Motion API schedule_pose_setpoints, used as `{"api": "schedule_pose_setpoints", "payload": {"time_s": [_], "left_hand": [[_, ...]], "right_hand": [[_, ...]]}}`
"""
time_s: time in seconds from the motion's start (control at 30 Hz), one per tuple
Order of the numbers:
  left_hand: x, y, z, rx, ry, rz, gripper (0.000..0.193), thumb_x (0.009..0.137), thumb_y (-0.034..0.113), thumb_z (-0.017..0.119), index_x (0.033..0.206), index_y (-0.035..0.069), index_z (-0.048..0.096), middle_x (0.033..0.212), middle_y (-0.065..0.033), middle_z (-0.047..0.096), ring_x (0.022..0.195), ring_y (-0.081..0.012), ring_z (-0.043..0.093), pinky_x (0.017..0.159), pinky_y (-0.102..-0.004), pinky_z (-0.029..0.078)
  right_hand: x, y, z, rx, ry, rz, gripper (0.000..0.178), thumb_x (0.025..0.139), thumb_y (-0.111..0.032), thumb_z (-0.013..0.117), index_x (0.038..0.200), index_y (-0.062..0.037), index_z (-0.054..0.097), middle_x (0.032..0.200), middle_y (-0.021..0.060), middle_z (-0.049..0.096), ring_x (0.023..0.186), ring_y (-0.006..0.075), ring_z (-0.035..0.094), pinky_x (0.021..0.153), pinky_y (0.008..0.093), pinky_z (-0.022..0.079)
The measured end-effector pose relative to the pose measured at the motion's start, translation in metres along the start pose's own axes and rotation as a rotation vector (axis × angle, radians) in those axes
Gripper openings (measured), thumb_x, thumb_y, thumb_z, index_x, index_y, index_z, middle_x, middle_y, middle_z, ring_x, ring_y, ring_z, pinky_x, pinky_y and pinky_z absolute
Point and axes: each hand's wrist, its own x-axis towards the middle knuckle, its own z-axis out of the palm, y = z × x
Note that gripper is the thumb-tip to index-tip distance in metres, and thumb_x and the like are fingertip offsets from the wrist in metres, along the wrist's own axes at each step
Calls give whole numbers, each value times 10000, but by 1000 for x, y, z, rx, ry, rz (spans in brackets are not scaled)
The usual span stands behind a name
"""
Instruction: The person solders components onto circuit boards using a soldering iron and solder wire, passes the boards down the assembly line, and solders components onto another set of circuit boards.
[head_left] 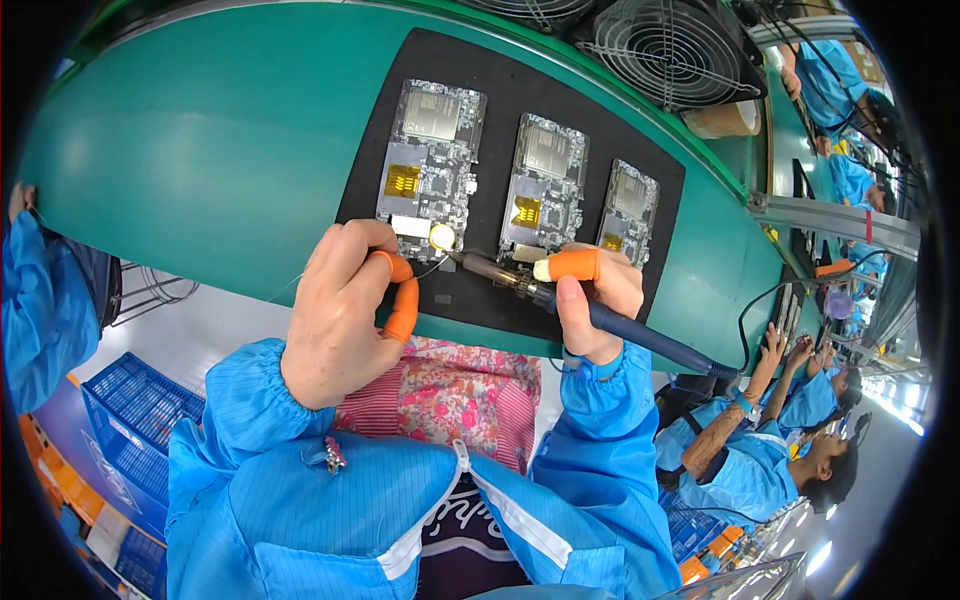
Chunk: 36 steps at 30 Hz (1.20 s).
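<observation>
My left hand (335, 310), with orange finger cots on thumb and forefinger, pinches a thin solder wire (432, 268). The wire's end reaches the lower edge of the leftmost circuit board (425, 160), beside a round yellow part (442, 236). Held in my right hand (605, 300) is a soldering iron (660, 345) with a dark blue handle; its tip meets the board's lower edge close to the wire. An orange and a pale cot cover a right finger. A second circuit board (545, 180) and a third circuit board (630, 195) lie to the right.
All the boards rest on a black mat (500, 85) on the green bench (220, 130). Fans (670, 50) and a cardboard roll (722, 120) stand beyond the bench's far edge. Co-workers in blue sit at right and far left. Blue crates (140, 410) stand at lower left.
</observation>
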Motion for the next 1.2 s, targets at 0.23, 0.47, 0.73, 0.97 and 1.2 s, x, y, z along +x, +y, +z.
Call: {"api": "schedule_pose_setpoints", "payload": {"time_s": [0.23,0.47,0.73,0.97,1.2], "left_hand": [[1,-1,5,6,-31,-22,191,604,-110,645,720,-33,514,907,-121,491,771,-285,526,635,-356,452],[1,-2,9,-2,-43,-62,187,680,-24,689,789,-39,537,914,-117,496,757,-286,583,613,-349,505],[-5,-15,2,24,-73,42,220,646,-21,712,807,-19,562,944,-104,528,773,-258,570,621,-321,488],[-9,-6,-11,-102,116,-203,173,703,-109,609,846,-15,578,992,-133,514,874,-273,536,720,-320,463],[-12,-7,-12,24,6,-78,221,659,-37,693,851,-7,588,933,-96,536,839,-260,545,692,-321,463]], "right_hand": [[1,0,0,17,-9,-1,80,682,-53,583,688,26,569,537,96,519,413,209,491,406,283,380],[3,0,0,36,-16,-2,71,677,-39,585,695,27,569,546,101,524,416,211,495,405,284,379],[3,-1,0,38,-7,-10,67,674,-35,587,695,26,569,559,106,536,423,215,504,411,285,387],[-6,1,-4,19,128,82,113,696,-85,568,727,20,596,585,106,561,465,209,535,450,290,407],[-2,-2,-2,53,45,31,97,696,-65,567,736,20,589,573,102,545,444,199,512,431,283,394]]}}
